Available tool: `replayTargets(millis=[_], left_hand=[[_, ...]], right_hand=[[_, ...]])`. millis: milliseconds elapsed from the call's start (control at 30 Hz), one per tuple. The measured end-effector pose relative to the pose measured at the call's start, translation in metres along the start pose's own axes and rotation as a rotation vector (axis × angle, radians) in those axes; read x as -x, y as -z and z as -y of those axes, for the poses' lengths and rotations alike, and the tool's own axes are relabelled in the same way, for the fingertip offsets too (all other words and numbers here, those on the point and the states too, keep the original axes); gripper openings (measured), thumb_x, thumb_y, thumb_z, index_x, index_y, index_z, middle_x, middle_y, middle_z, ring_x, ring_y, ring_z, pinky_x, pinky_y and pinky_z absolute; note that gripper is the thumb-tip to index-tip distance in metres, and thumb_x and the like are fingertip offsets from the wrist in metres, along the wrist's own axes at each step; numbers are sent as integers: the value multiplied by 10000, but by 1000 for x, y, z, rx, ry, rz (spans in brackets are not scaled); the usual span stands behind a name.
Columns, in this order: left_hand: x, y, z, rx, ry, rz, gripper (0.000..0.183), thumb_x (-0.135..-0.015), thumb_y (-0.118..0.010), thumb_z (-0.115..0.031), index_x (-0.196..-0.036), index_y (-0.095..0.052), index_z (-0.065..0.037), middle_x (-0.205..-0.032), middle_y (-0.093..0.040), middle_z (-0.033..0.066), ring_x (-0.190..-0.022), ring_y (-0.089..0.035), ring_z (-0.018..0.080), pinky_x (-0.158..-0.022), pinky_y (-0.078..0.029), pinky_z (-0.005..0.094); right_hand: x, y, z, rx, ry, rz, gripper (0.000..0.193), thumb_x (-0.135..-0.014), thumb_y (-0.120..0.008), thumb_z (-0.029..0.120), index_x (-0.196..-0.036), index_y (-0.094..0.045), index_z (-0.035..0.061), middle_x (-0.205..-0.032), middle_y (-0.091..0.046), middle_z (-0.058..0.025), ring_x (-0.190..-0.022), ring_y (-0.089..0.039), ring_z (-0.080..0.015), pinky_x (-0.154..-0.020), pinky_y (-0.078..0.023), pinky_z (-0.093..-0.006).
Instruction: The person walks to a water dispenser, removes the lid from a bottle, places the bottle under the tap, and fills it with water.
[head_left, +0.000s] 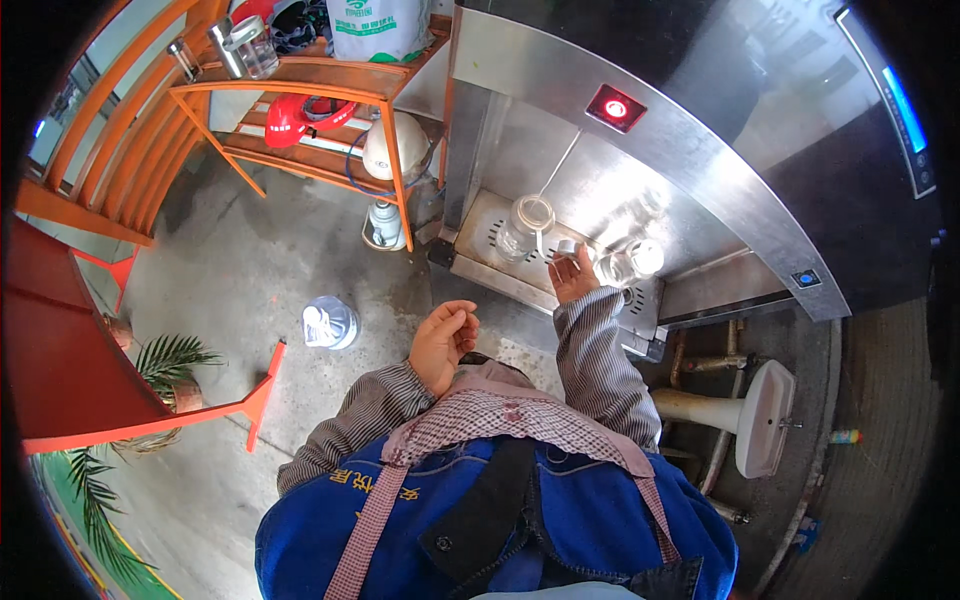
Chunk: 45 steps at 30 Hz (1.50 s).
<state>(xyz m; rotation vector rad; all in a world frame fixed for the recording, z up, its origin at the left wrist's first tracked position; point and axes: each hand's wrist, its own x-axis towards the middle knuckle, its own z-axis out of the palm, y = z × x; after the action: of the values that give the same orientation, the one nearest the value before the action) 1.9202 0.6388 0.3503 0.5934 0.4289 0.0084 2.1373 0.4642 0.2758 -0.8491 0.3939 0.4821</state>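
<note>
My right hand (574,278) reaches into the steel bay of a water dispenser, its fingers closed on a small silver-grey lid (567,248). Left of it, a clear glass jug (512,242) with a handle stands on the slotted drip tray (468,250), and a thin stream or tube slants down into its mouth; I cannot tell which. Another clear glass container (618,268) is just right of my right hand, bright with glare. In front of my body, clear of the dispenser, my left hand (440,345) is loosely closed; nothing shows in it.
A lit red button (616,108) is on the dispenser front. An orange rack (290,75) holds cups, a bag and helmets. A large clear water bottle (330,323) stands on the floor at left. Further left are a red table (80,350) and a potted plant (172,360). A white washbasin (768,420) is at right.
</note>
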Motion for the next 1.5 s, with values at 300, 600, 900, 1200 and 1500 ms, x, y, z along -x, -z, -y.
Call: replayTargets(millis=[300, 600, 900, 1200, 1500], left_hand=[[-2, 3, 3, 8, -4, 5, 157, -877, -451, -148, -1003, -511, -77, -798, -541, 4, -690, -502, 103, -642, -438, 235], [-1, 3, 3, 6, -7, -7, 157, -876, -454, -154, -1002, -514, -82, -794, -545, 3, -694, -506, 101, -637, -438, 234], [-2, 5, 5, 18, -9, 7, 159, -875, -455, -153, -1005, -505, -77, -800, -543, 6, -694, -510, 106, -631, -445, 239], [-1, 5, 4, 4, -2, -10, 161, -877, -449, -152, -1012, -499, -78, -806, -542, 5, -697, -512, 105, -643, -446, 234], [-1, 5, 4, 0, -7, -3, 160, -876, -451, -152, -1010, -505, -82, -802, -540, 1, -698, -510, 97, -645, -445, 229]], right_hand=[[-3, 3, -1, -16, -9, -10, 355, -744, -658, 348, -952, -511, 101, -879, -566, -47, -874, -546, -177, -795, -430, -333], [-2, 2, -2, -10, -16, -3, 325, -778, -615, 357, -949, -508, 103, -878, -554, -34, -858, -521, -173, -811, -393, -337], [0, 5, -3, -9, -3, 20, 268, -800, -588, 349, -909, -508, 117, -847, -544, -24, -853, -510, -172, -814, -376, -351], [6, -3, -5, -22, 0, -33, 243, -785, -610, 339, -863, -519, 129, -813, -551, -22, -827, -520, -171, -799, -377, -351], [-1, 7, -7, -33, 9, 2, 244, -774, -624, 338, -859, -526, 131, -820, -560, -13, -826, -525, -165, -777, -380, -340]])
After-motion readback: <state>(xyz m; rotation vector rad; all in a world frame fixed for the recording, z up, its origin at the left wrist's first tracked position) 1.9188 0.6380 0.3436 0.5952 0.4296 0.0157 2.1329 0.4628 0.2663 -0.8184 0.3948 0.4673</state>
